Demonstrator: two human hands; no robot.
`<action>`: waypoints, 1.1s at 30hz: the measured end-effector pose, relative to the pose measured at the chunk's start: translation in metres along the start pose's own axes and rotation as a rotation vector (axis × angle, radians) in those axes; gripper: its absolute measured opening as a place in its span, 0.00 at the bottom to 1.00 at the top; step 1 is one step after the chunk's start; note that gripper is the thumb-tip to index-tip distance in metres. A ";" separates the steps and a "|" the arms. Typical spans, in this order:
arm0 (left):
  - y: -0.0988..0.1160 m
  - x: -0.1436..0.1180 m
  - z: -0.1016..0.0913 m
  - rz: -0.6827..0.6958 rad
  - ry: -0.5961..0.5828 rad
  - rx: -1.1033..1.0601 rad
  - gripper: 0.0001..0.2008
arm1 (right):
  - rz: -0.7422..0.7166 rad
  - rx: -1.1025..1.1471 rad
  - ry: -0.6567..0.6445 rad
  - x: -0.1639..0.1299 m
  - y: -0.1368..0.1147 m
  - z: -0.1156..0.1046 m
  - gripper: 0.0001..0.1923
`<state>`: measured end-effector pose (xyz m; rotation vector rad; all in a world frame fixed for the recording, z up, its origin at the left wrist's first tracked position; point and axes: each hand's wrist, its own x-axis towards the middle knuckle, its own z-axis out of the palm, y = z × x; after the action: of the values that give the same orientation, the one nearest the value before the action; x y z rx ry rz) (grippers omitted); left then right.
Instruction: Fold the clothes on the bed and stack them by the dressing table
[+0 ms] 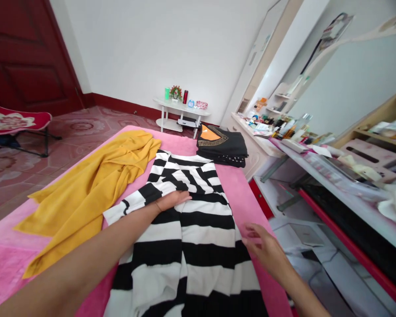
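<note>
- The striped top (pixel 191 237) runs off the frame's bottom edge.
- It lies on the pink bed (pixel 240 198), lengthwise away from me, neck farthest.
- My left hand (pixel 173 199) presses flat on it; my right hand (pixel 265 248), fingers loose, touches its side edge.

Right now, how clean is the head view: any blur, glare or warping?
Head view: daylight is even and soft; the striped garment is sharp, the right hand slightly motion-blurred, the desk clutter smeared, and wide-angle distortion tilts the walls and stretches the edges.
</note>
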<state>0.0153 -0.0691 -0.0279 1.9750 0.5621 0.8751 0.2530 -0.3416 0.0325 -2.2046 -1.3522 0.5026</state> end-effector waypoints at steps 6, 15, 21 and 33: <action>0.049 -0.029 0.004 0.200 -0.366 0.268 0.13 | 0.139 0.015 -0.086 -0.055 0.007 0.019 0.24; 0.052 -0.017 -0.025 0.096 -0.133 0.869 0.33 | 0.093 0.204 -0.055 -0.061 -0.015 0.028 0.26; 0.046 0.022 -0.054 -0.030 -0.159 0.745 0.24 | 0.101 0.373 0.017 -0.063 -0.039 0.039 0.30; 0.105 0.099 -0.123 0.194 -0.022 0.971 0.23 | 0.047 0.705 -0.150 -0.056 -0.106 0.054 0.29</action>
<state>-0.0082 0.0093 0.1433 2.9451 0.9024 0.7516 0.1233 -0.3400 0.0542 -1.6378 -0.9807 1.0022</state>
